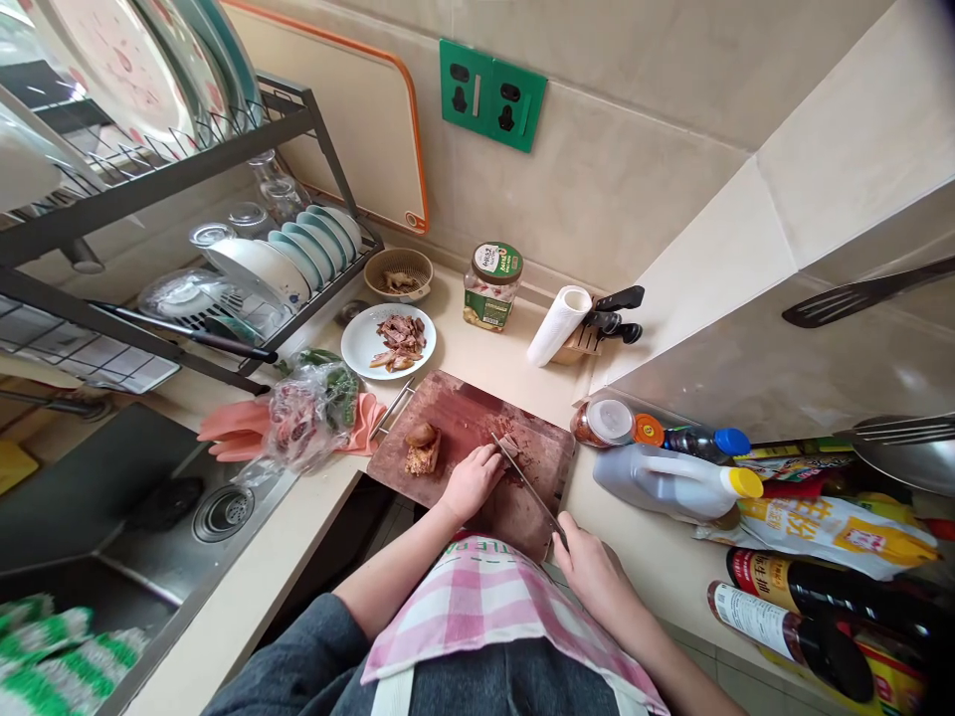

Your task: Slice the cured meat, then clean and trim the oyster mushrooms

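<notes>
On a wooden cutting board (470, 408) at the counter's edge, my right hand (589, 567) grips the handle of a kitchen knife (531, 487). Its blade slants up and left across the board, the tip by a small piece of meat (509, 445). My left hand (475, 482) rests on the board just left of the blade, fingers curled and pressed down; what lies under them is hidden. A larger chunk of cooked meat (423, 449) sits on the board's left part. Behind the board, sliced meat (399, 340) lies on a white plate (354, 343).
Left are a sink (171, 557), pink gloves (239, 428), a plastic bag (305, 408) and a dish rack (320, 149). At the back stand a strainer bowl (379, 286), a jar (492, 288), a paper roll (556, 328) and a knife block (586, 343). Several bottles, including a jug (657, 482), crowd the right.
</notes>
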A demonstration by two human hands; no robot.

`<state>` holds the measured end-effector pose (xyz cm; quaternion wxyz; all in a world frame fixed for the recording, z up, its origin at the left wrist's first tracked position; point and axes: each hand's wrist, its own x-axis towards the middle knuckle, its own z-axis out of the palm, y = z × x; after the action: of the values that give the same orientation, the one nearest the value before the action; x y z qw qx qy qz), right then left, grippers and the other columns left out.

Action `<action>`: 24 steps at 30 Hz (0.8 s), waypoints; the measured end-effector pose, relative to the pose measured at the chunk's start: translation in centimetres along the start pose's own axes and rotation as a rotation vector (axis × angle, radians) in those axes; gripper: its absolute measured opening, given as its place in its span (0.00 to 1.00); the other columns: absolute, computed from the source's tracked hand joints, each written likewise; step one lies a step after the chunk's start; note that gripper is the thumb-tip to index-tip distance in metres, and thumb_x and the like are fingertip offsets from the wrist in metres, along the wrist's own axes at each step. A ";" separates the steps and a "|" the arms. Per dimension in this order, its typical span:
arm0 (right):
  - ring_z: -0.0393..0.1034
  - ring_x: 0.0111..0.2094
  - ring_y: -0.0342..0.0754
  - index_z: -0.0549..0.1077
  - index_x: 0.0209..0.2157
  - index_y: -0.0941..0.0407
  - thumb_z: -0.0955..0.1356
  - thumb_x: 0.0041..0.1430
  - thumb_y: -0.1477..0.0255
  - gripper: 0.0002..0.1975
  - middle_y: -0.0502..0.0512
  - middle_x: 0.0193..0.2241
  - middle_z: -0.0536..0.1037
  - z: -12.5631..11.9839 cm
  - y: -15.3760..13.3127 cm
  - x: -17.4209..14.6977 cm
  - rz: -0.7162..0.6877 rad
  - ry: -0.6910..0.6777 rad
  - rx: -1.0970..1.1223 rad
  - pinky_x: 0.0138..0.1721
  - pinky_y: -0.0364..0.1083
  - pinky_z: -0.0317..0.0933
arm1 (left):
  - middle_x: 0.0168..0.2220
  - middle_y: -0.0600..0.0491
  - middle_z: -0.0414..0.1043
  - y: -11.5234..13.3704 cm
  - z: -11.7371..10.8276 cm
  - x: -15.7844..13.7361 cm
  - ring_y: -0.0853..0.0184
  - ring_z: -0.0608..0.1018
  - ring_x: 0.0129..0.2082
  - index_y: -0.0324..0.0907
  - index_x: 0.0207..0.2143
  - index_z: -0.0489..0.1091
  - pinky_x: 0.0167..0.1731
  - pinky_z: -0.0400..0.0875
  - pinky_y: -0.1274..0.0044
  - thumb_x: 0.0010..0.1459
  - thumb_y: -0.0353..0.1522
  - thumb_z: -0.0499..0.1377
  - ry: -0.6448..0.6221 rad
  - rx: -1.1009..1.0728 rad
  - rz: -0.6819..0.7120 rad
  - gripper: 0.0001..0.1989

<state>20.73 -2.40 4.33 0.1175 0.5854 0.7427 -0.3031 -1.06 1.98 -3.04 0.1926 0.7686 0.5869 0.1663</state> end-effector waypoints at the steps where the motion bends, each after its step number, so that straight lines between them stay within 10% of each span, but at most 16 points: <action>1: 0.70 0.25 0.46 0.63 0.37 0.55 0.55 0.63 0.71 0.09 0.54 0.25 0.76 -0.1 -0.3 0.6 -0.003 -0.008 -0.008 0.22 0.42 0.42 | 0.48 0.47 0.68 0.0 0.1 0.0 0.63 0.71 0.47 0.42 0.43 0.68 0.48 0.69 0.70 0.61 0.34 0.49 0.004 -0.010 -0.002 0.12; 9: 0.71 0.29 0.46 0.62 0.38 0.56 0.56 0.63 0.71 0.08 0.57 0.28 0.77 -0.5 -4.7 7.6 -0.060 0.039 -0.002 0.24 0.42 0.45 | 0.50 0.46 0.68 -0.5 0.3 -0.2 0.62 0.70 0.50 0.40 0.46 0.67 0.48 0.69 0.71 0.59 0.34 0.52 0.034 0.012 0.011 0.14; 17: 0.69 0.26 0.45 0.64 0.37 0.56 0.55 0.62 0.70 0.09 0.54 0.25 0.74 1.5 1.6 0.9 0.000 -0.005 0.097 0.24 0.41 0.46 | 0.50 0.46 0.66 -0.9 0.6 -0.8 0.63 0.71 0.47 0.42 0.43 0.68 0.46 0.70 0.72 0.60 0.35 0.51 0.100 0.087 0.036 0.12; 24: 0.67 0.23 0.45 0.63 0.36 0.55 0.55 0.62 0.70 0.09 0.52 0.23 0.73 0.0 0.0 0.2 -0.010 0.024 0.103 0.23 0.41 0.42 | 0.46 0.47 0.68 -0.7 0.0 -0.8 0.64 0.72 0.44 0.42 0.43 0.67 0.43 0.71 0.72 0.60 0.34 0.50 0.060 0.068 0.038 0.11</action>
<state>20.69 -2.26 4.19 0.0768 0.5907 0.7302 -0.3346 -1.88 1.34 -3.40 0.1455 0.7804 0.5832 0.1726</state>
